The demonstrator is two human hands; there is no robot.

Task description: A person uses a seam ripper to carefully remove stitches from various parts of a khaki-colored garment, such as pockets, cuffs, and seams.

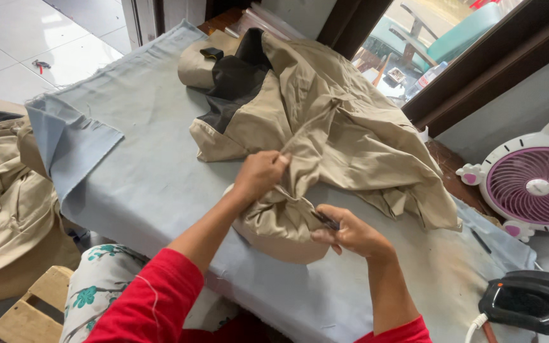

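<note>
A crumpled beige garment [338,127] with a black lining patch lies on a table covered in pale blue-grey cloth [147,171]. My left hand [260,173] pinches a fold of the beige fabric near the garment's lower edge and lifts it a little. My right hand [347,230] rests on the fabric just to the right and holds a small dark tool, seemingly a thread snipper [325,220], against the cloth. Part of the garment drapes over a rounded beige pad [281,248] at the table's near edge. Both sleeves are red.
A black iron [532,302] sits at the lower right. A white and pink round fan [532,178] stands at the right. More beige garments [4,190] pile up at the left above a wooden pallet [30,311]. A window lies beyond the table.
</note>
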